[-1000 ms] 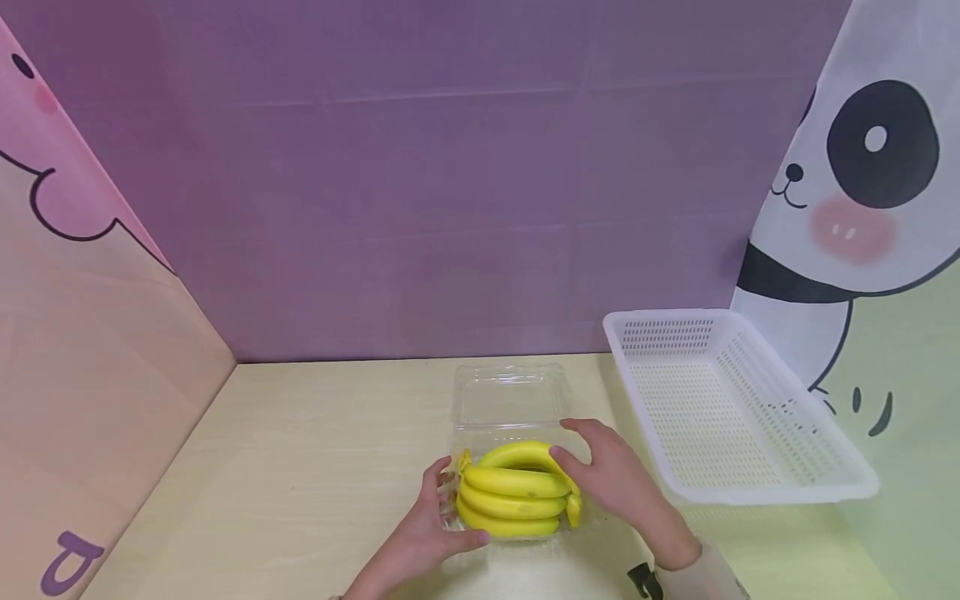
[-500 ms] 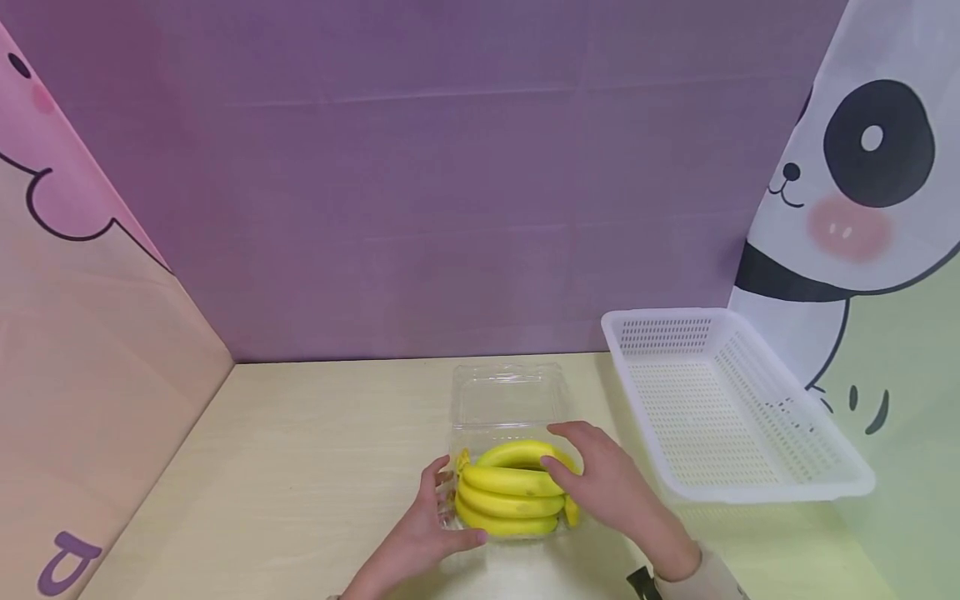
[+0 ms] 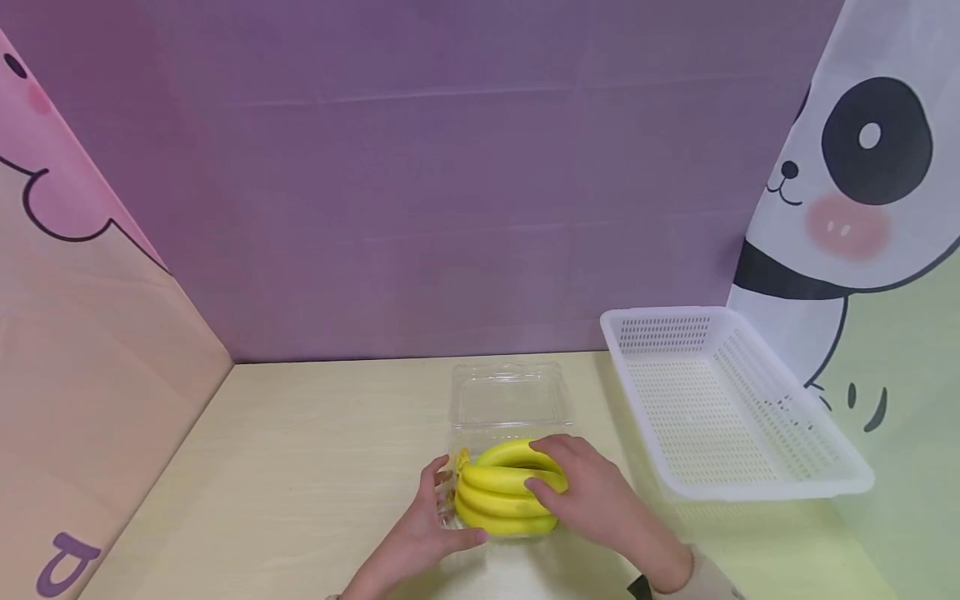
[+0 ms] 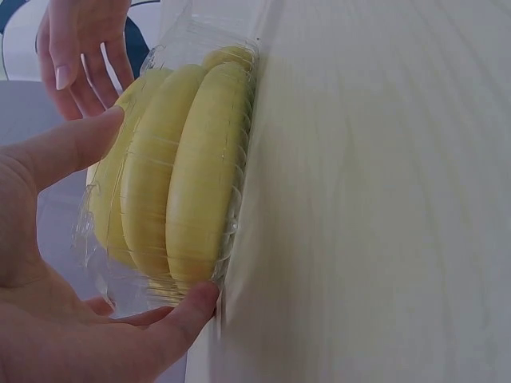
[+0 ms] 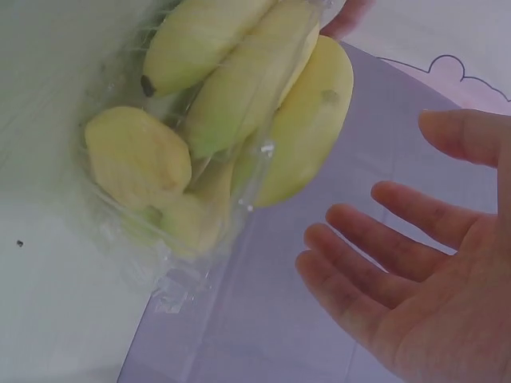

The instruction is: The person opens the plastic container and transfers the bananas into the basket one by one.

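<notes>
A bunch of yellow bananas [image 3: 504,503] lies in the base of a clear plastic clamshell box [image 3: 510,398], whose lid is folded back away from the person. My left hand [image 3: 423,527] holds the box's left end, with the thumb on the near side and the fingers round the far side. Seen from the left wrist, the bananas [image 4: 204,167] show through the clear wall between thumb and fingertips. Over the right end of the bunch is my right hand [image 3: 596,500]. In the right wrist view its fingers [image 5: 375,275] are spread and apart from the fruit, holding nothing.
A white perforated basket [image 3: 772,492] stands at the right of the light wooden table [image 3: 322,467]. A purple backdrop [image 3: 420,208] rises behind the table, with printed cloth on both sides, including a panda [image 3: 847,233] at right.
My right hand has moved left and slightly down, further over the right end of the bananas. The left hand, box and basket stay about where they were.
</notes>
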The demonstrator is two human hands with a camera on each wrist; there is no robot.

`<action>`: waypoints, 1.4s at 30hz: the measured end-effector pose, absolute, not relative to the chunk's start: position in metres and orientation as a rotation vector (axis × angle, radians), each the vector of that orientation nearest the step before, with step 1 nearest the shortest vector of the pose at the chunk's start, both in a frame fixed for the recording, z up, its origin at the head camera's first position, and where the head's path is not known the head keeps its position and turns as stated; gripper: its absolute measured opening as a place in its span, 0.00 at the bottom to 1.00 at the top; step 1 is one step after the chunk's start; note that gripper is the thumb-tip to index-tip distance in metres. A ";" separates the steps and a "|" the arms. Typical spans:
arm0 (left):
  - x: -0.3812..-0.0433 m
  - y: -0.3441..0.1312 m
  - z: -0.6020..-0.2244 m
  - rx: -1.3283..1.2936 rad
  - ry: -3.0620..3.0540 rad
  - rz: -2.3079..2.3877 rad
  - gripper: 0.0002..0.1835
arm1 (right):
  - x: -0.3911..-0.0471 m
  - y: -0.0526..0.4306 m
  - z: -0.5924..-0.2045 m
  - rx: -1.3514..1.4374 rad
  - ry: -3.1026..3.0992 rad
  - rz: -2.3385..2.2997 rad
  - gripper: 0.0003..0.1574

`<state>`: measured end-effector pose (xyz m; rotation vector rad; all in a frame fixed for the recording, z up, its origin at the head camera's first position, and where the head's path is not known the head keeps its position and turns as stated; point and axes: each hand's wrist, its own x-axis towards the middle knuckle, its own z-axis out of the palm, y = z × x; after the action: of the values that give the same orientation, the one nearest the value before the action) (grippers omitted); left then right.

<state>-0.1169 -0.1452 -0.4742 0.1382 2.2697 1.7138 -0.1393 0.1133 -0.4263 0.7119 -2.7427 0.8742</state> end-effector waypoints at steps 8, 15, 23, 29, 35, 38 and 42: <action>-0.118 -0.147 -0.476 0.148 2.258 1.715 0.61 | -0.136 0.106 -0.428 0.849 -2.732 0.784 0.24; -0.118 -0.148 -0.475 0.147 2.259 1.712 0.61 | -0.134 0.100 -0.437 0.933 -2.743 0.699 0.24; -0.117 -0.147 -0.475 0.150 2.268 1.710 0.61 | -0.134 0.095 -0.438 0.963 -2.745 0.639 0.25; -0.116 -0.147 -0.474 0.148 2.263 1.705 0.61 | -0.137 0.091 -0.441 0.972 -2.777 0.582 0.27; -0.115 -0.147 -0.474 0.156 2.262 1.706 0.61 | -0.139 0.087 -0.444 0.970 -2.782 0.552 0.28; -0.115 -0.147 -0.475 0.162 2.272 1.704 0.61 | -0.140 0.086 -0.444 0.961 -2.785 0.547 0.28; -0.115 -0.146 -0.475 0.163 2.270 1.708 0.61 | -0.142 0.084 -0.445 0.966 -2.778 0.552 0.29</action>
<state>-0.1149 -0.1461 -0.4751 0.1633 2.2699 1.7084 -0.1419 0.0836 -0.4449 0.9661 -2.7777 0.5522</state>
